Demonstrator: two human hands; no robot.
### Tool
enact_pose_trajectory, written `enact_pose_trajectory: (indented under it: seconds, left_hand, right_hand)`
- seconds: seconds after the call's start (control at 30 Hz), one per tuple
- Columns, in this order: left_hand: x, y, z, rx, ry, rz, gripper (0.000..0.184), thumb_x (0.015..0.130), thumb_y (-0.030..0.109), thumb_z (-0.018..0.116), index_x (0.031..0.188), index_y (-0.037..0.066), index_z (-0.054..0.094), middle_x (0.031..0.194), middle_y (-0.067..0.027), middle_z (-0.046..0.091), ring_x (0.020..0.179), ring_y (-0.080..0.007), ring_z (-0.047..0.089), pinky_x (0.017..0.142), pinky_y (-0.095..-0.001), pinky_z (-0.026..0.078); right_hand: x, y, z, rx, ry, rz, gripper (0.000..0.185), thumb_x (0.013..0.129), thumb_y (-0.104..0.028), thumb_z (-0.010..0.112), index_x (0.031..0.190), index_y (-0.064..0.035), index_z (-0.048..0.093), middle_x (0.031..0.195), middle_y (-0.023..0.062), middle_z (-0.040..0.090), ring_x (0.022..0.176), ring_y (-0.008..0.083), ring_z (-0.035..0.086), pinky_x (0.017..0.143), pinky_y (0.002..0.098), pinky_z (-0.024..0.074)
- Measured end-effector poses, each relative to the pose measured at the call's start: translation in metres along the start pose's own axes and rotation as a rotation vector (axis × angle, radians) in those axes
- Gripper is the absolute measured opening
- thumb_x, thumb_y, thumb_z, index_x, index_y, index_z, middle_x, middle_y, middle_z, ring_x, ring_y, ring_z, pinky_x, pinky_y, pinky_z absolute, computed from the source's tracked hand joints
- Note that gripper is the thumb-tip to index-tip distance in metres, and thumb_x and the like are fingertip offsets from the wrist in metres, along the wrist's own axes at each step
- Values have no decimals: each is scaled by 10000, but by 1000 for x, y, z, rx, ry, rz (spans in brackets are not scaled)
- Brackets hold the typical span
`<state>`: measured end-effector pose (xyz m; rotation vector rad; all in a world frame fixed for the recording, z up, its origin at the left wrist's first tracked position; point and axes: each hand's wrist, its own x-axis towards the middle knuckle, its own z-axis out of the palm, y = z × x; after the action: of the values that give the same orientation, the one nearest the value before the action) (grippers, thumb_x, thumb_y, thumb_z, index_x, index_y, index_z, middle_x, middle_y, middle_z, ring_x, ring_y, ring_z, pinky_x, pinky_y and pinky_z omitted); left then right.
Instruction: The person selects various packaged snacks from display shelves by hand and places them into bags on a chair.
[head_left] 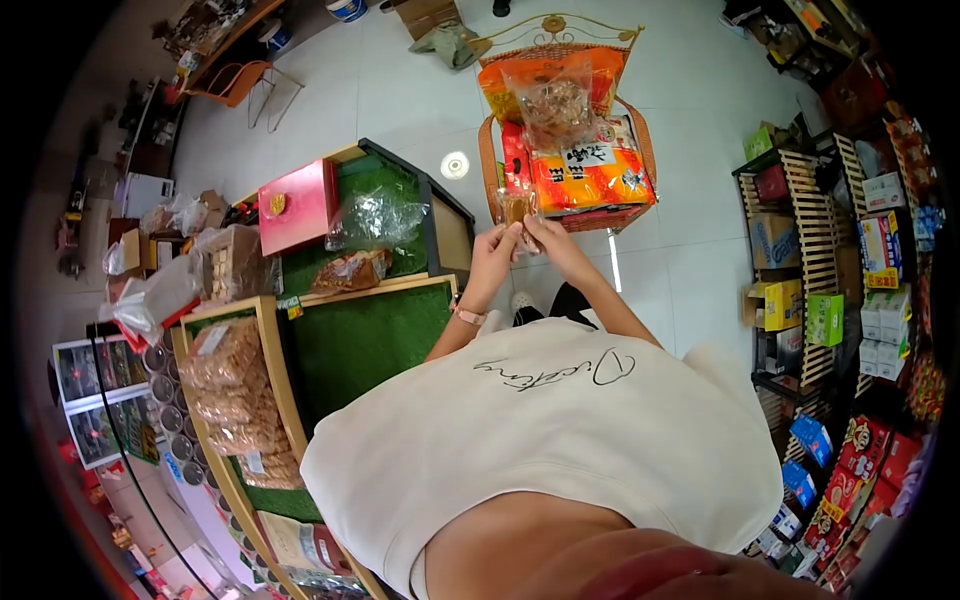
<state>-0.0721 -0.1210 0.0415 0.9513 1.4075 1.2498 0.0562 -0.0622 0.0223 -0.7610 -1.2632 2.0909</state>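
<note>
Both my hands meet in front of my chest, around a small clear packet (517, 208) with something brown inside. My left hand (492, 254) pinches its lower left edge, and a band circles that wrist. On the packet's right side, the fingers of my right hand (556, 247) are closed on it. Just beyond stands a wicker chair (487, 165) holding an orange and red snack bag (590, 185). On top of that bag lies a clear bag of brown pieces (556, 105).
Left of me is a green-lined wooden display (365, 340) with bagged snacks (235, 390), a pink-red box (297, 205) and a crumpled clear bag (378, 217). Slatted shelves (808, 240) with boxes line the right. An orange chair (232, 84) stands at the back left.
</note>
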Motion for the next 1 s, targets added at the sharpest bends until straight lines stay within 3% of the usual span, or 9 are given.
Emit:
enact_pose_trajectory:
  seconds: [0.17, 0.27, 0.47, 0.6, 0.73, 0.77, 0.87, 0.9, 1.0]
  left_hand:
    - [33, -16, 9, 32, -61, -6, 256, 887, 199, 509, 728, 10, 576, 587, 27, 522, 499, -28, 410, 452, -192, 330]
    - [58, -6, 26, 23, -46, -52, 246, 894, 187, 498, 735, 13, 570, 604, 19, 531, 514, -35, 421, 465, -193, 341]
    - [167, 8, 48, -53, 24, -27, 264, 918, 242, 450, 787, 36, 550, 603, 23, 504, 534, -41, 429, 500, -186, 346]
    - [254, 34, 60, -154, 26, -138, 291, 918, 285, 440, 788, 53, 557, 635, 22, 536, 537, -32, 431, 485, -183, 318]
    - [329, 33, 51, -218, -73, -145, 351, 924, 345, 404, 909, 44, 583, 683, 6, 562, 596, -65, 505, 548, -193, 393]
    - [330, 30, 51, -267, -106, -171, 368, 927, 356, 391, 941, 43, 585, 698, 3, 567, 618, -72, 520, 570, -198, 409]
    - [318, 29, 58, -448, -137, -212, 409, 935, 375, 350, 1030, 40, 564, 753, -5, 577, 695, -93, 546, 645, -222, 434]
    - [310, 21, 61, -444, -132, -196, 375, 941, 350, 333, 1025, 63, 559, 775, -1, 576, 723, -93, 546, 659, -226, 429]
    - [268, -17, 73, -378, -3, -278, 325, 930, 335, 366, 1001, 85, 562, 783, 11, 578, 714, -81, 542, 645, -217, 424]
  right_hand:
    - [14, 6, -34, 103, -19, 165, 323, 934, -356, 370, 788, -106, 513, 657, -52, 433, 586, 50, 382, 546, 197, 311]
    - [40, -7, -59, 180, -44, 237, 366, 924, -394, 379, 695, -128, 481, 596, -60, 414, 535, 44, 366, 493, 187, 295]
    - [135, -66, -125, -95, -142, 163, 379, 924, -381, 368, 695, -103, 485, 642, -9, 527, 566, 66, 414, 560, 204, 333]
    - [202, -98, -165, 231, -231, 203, 358, 918, -364, 379, 690, -106, 479, 618, 8, 498, 585, 90, 444, 600, 208, 362]
    - [256, -111, -194, 512, -116, 313, 278, 885, -339, 471, 736, -106, 496, 615, -2, 484, 611, 105, 466, 620, 249, 386]
    - [265, -106, -207, 553, -177, 327, 267, 876, -324, 490, 727, -105, 514, 674, 10, 535, 656, 122, 523, 639, 258, 447]
    - [244, -125, -203, 587, -44, 430, 226, 875, -323, 491, 825, -108, 539, 720, 12, 553, 674, 122, 535, 642, 260, 454]
    - [242, -111, -214, 588, -141, 446, 228, 875, -327, 487, 917, -109, 543, 761, 13, 563, 708, 119, 547, 642, 257, 461]
    - [227, -89, -220, 508, -241, 503, 238, 880, -332, 476, 933, -111, 549, 767, 1, 566, 712, 109, 544, 649, 252, 459]
